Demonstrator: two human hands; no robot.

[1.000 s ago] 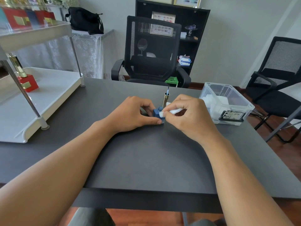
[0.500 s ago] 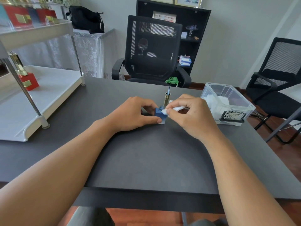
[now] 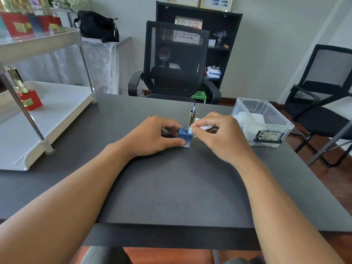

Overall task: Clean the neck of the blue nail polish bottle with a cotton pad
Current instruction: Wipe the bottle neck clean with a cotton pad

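Left hand [image 3: 152, 138]: we grip the blue bottle [image 3: 184, 137] between thumb and curled fingers, on the table [image 3: 171, 187].
Right hand [image 3: 219, 136]: we pinch the pad [image 3: 202, 127], pressing it against the neck [image 3: 186, 128] at our fingertips.
Cap [image 3: 192, 117]: upright, just beyond our right hand.

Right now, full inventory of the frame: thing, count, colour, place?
nail polish bottle: 1, blue, table centre, cap off
cap with brush: 1, gold, upright behind bottle
cotton pad: 1, white, at bottle neck
storage box: 1, clear, table right, white pads inside
table: 1, dark grey
shelf rack: 1, white, table left, red boxes on it
office chairs: 2, black, behind table and right
bag: 1, black, back left
left hand: grips bottle
right hand: pinches pad
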